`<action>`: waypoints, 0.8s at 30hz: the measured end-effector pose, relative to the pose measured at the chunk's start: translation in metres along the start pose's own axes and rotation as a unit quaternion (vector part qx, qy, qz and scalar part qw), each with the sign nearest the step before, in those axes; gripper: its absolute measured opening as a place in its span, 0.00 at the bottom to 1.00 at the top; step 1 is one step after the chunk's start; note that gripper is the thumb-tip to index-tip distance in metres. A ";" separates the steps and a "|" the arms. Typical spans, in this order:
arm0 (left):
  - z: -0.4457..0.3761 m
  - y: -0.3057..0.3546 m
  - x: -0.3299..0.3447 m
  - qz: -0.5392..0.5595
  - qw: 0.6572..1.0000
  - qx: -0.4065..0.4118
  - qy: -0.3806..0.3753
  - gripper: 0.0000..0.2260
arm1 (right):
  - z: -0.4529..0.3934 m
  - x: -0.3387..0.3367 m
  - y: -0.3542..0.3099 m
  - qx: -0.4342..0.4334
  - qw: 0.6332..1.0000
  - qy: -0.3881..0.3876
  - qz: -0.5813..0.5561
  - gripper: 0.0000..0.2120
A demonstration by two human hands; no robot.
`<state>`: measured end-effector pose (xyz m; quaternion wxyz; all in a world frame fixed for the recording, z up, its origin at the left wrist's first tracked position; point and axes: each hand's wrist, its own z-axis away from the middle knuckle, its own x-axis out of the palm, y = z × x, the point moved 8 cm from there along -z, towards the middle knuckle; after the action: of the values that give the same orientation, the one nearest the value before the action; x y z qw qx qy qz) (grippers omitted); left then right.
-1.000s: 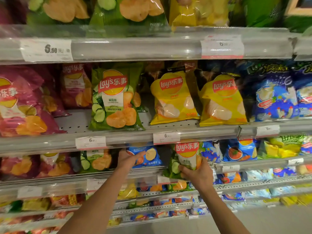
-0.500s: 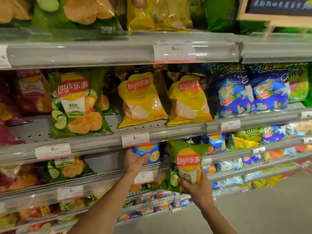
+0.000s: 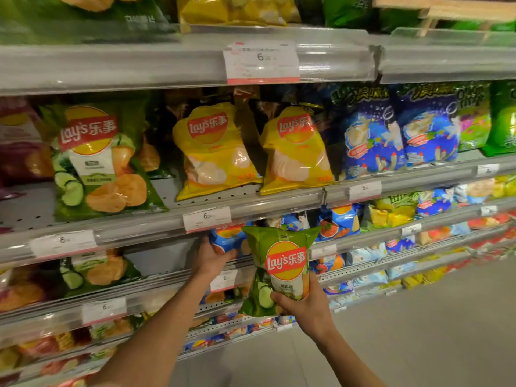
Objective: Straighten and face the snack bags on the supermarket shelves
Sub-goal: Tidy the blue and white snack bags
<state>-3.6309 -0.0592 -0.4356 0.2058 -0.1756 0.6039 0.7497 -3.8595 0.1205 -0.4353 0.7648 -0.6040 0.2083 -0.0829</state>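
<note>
My right hand [image 3: 305, 308] grips the lower part of a green Lay's cucumber bag [image 3: 282, 263], holding it upright in front of the shelves, clear of them. My left hand [image 3: 209, 258] reaches into the third shelf and holds the left edge of a blue Lay's bag [image 3: 227, 238] standing there. On the shelf above stand a large green Lay's bag [image 3: 97, 160] and two yellow Lay's bags [image 3: 212, 152] [image 3: 293, 152], all facing out.
Blue snack bags [image 3: 371, 135] fill the right of the middle shelf. A green bag [image 3: 95, 270] lies low on the third shelf at left, with an empty gap beside it. Price-tag rails [image 3: 206, 219] front each shelf. Grey floor [image 3: 418, 331] lies at lower right.
My right hand has drawn the green bag out of the shelf, toward me and slightly down. My left hand stays on the blue bag. The view has shifted to the right.
</note>
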 end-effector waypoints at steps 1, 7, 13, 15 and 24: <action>0.006 -0.002 -0.008 -0.037 0.999 0.012 0.007 0.25 | 0.002 0.007 -0.002 -0.003 1.000 -0.006 0.006 0.30; 0.050 -0.037 -0.078 -0.275 0.942 0.158 0.110 0.17 | 0.003 0.076 -0.019 -0.017 0.997 -0.067 0.045 0.32; 0.068 -0.085 -0.139 -0.434 0.879 0.157 0.118 0.22 | -0.008 0.159 -0.048 -0.053 0.988 -0.119 0.082 0.32; 0.070 -0.093 -0.148 -0.474 0.860 0.168 0.092 0.24 | -0.014 0.188 -0.062 -0.069 0.985 -0.132 0.084 0.34; 0.073 -0.108 -0.150 -0.496 0.854 0.153 0.044 0.30 | -0.063 0.259 -0.094 -0.075 0.990 -0.093 0.077 0.25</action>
<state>-3.4480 0.0173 -0.4340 0.5479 -0.4508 0.5520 0.4380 -3.6408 -0.0579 -0.4131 0.7375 -0.6469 0.1879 0.0482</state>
